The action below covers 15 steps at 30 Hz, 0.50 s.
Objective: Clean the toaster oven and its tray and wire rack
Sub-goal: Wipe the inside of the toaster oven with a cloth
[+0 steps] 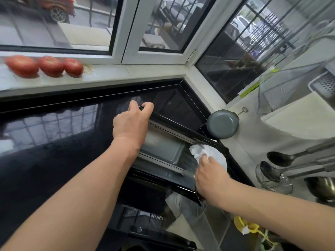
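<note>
A glossy black toaster oven (54,142) is seen from above on a pale tabletop (253,142), its smooth top mirroring the window bars. The left hand (130,122) is reached across to the far upper edge of the open front, the fingers curled over a thin black rim there; the grip is narrow and closed on that rim. Inside the cavity, a flat grey metal tray (161,149) with rounded corners is seen between two perforated metal strips. At the right side of the opening, a crumpled white paper towel (201,150) is pinched by the right hand (210,180), its wad pressed against the oven's inner right wall. The glass door (145,221) hangs open on the near side. Three red, smooth tomatoes (50,66) are lined along the far left windowsill. A round grey lid-like dish (222,124) is noted just right of the oven, and dark ladles (282,158) lie at the right.
</note>
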Available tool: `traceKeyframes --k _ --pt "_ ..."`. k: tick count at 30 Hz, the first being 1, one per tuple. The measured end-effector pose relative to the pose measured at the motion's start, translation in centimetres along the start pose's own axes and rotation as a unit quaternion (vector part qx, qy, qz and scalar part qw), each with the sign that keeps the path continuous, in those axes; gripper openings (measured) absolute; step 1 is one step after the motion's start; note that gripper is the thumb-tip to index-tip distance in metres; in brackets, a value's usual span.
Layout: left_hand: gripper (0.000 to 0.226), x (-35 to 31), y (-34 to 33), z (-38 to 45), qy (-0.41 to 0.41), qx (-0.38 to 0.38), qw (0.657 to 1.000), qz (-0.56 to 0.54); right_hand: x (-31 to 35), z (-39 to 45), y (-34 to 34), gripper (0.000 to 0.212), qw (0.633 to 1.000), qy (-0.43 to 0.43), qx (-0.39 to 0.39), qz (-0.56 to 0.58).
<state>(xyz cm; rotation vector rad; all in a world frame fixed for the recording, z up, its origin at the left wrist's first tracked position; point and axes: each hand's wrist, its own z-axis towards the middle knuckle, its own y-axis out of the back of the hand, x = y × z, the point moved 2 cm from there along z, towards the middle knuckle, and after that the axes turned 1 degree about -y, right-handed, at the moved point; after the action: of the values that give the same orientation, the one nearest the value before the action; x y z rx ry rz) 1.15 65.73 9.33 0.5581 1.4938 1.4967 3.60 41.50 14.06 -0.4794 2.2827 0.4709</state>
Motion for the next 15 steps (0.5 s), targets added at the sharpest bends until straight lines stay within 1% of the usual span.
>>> traceKeyframes --k 4,7,9,11,13,15 --pt "0.063 -0.1 0.1 0.1 -0.002 0.004 1.0 -0.006 -0.1 -0.4 -1.1 0.055 0.997 0.06 -0.056 -0.015" --pt "0.063 -0.1 0.3 0.4 -0.006 0.003 1.0 -0.009 0.0 0.9 -0.7 0.046 0.995 0.065 -0.068 0.042" --pt "0.062 -0.1 0.2 0.4 -0.007 0.003 1.0 -0.009 -0.1 1.9 -0.5 0.043 0.993 0.057 -0.06 0.083" --pt "0.063 -0.1 0.2 0.5 -0.009 0.0 1.0 -0.011 0.0 2.9 -0.4 0.04 0.992 0.058 -0.055 0.096" --pt "0.064 0.0 0.1 0.5 -0.01 -0.003 1.0 -0.015 0.1 4.3 -0.5 0.042 0.992 0.057 -0.027 0.106" --pt "0.066 0.0 0.0 0.4 -0.009 -0.003 1.0 -0.015 0.3 6.5 -0.4 0.042 0.99 0.061 0.021 0.127"
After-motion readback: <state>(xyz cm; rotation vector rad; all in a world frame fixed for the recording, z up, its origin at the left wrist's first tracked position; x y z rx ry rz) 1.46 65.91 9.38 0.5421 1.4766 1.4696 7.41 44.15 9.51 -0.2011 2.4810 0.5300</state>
